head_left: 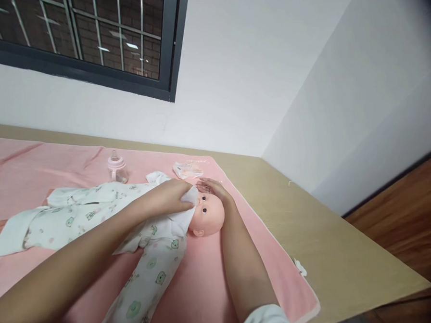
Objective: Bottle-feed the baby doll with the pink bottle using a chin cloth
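A baby doll lies on its back on a pink blanket, its bald head toward the right. It wears a white printed outfit, one sleeve of which stretches toward me. My left hand pinches a small white cloth against the doll's mouth and chin. Cupped along the far side of the doll's head is my right hand, its fingers stretched out and partly hidden behind the head.
A baby bottle with a pink cap stands beyond the doll. A clear plastic packet lies near its head. Crumpled white tissue rests at the blanket's right edge, on the wooden tabletop. Behind are a white wall and a barred window.
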A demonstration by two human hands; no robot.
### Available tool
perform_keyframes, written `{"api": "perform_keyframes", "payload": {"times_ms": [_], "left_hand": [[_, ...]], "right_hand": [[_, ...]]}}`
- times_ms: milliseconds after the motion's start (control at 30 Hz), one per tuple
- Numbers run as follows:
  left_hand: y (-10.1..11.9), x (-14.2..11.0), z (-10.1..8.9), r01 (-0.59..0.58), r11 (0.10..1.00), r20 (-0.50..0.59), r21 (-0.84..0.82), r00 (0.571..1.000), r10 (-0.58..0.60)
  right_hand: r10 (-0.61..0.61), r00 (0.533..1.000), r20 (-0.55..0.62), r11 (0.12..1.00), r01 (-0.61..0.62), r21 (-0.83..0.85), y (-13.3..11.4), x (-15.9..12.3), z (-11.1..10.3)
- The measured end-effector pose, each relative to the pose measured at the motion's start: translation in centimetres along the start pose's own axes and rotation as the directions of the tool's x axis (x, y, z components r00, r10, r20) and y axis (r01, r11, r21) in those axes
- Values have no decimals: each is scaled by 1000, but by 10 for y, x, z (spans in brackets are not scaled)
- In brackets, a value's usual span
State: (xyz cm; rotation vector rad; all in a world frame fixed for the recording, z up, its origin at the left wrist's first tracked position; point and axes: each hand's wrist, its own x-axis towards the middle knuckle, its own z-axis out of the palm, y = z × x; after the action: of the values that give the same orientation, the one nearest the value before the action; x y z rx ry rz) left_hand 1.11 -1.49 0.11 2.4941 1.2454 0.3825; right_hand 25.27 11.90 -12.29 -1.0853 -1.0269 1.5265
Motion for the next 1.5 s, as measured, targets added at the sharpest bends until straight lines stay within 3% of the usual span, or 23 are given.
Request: {"api": "perform_keyframes", "payload": {"times_ms": [167, 767, 1000, 1233, 1500], "left_hand": [[-2, 0, 4, -48, 999, -11, -25, 999, 48], [-8, 5, 0, -25, 994, -49, 106, 998, 31], [-9, 6, -1, -1, 996, -85, 86, 996, 9], [-23, 16, 10, -71, 997, -179, 39, 981, 77], [-26, 20, 15, -130, 984, -223, -121, 970, 101]], "right_hand": [[-9, 1000, 20, 1000, 9, -5, -2, -4, 1], [-6, 1000, 10, 1000, 6, 9, 0, -1, -1], [-4, 1000, -7, 1000, 4, -2, 1, 2, -1], [3, 1000, -2, 1000, -3, -4, -3, -7, 5], [23, 1000, -18, 1000, -23, -8, -5, -7, 7]]}}
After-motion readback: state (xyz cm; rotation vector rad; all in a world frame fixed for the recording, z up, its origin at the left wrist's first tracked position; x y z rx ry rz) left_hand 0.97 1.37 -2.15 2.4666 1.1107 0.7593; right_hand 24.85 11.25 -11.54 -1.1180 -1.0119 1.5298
